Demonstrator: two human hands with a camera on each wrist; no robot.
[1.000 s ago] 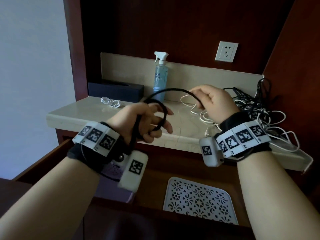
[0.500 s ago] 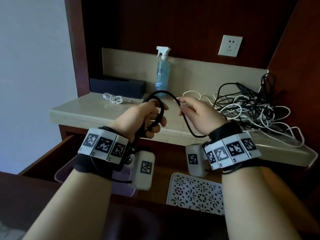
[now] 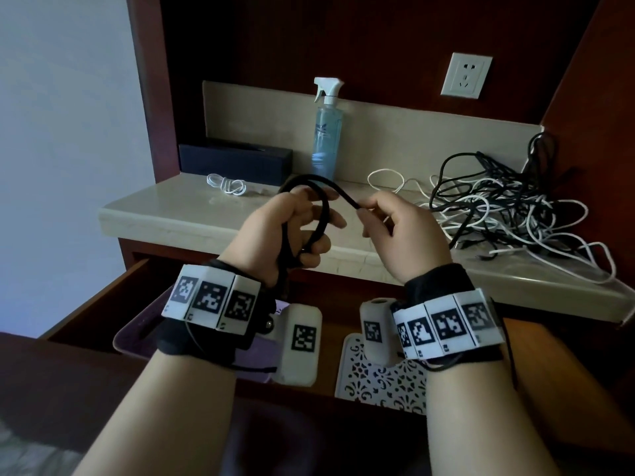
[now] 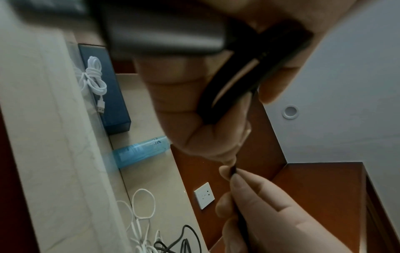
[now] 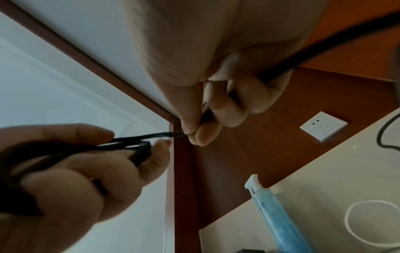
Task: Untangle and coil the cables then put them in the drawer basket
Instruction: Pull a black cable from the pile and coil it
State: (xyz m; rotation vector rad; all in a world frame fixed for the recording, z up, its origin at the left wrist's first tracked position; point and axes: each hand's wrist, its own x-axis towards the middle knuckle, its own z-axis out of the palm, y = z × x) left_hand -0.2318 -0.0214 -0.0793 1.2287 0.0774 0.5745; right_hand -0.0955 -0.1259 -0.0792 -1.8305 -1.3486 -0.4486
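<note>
- The purple drawer basket [image 3: 130, 334] sits in the open drawer [image 3: 89, 304] at the lower left of the head view, under the wrists, and a white tray with cut-out patterns [image 3: 378, 383] lies beside it. No cable shows in the basket, though the wrists hide part of it
- The left hand [image 3: 275, 235], in the middle of the head view, has its fingers curled round loops of the black cable [image 3: 321, 214]. It works like a peg, I think, so the loops stay round and do not spring apart
- The right hand [image 3: 402, 235] pinches the free part of the same cable between thumb and finger, just right of the left hand. That lets it lead the next loop over
- The right wrist view shows what the head view cannot: the cable runs on behind the right palm, toward the upper right of the frame, so I think more is left to wind
- The left wrist view shows the loops [image 4: 238, 71] stacked close together in the left fingers
- Further back on the stone shelf [image 3: 154, 214], a small white cable [image 3: 228, 185] already lies bundled at the left. It is not in the basket yet
- At the right of the shelf sits the big tangle of black and white cables [image 3: 508, 207], waiting its turn
- At the very back stand a blue spray bottle [image 3: 326, 132] and a dark box [image 3: 233, 161]
</note>
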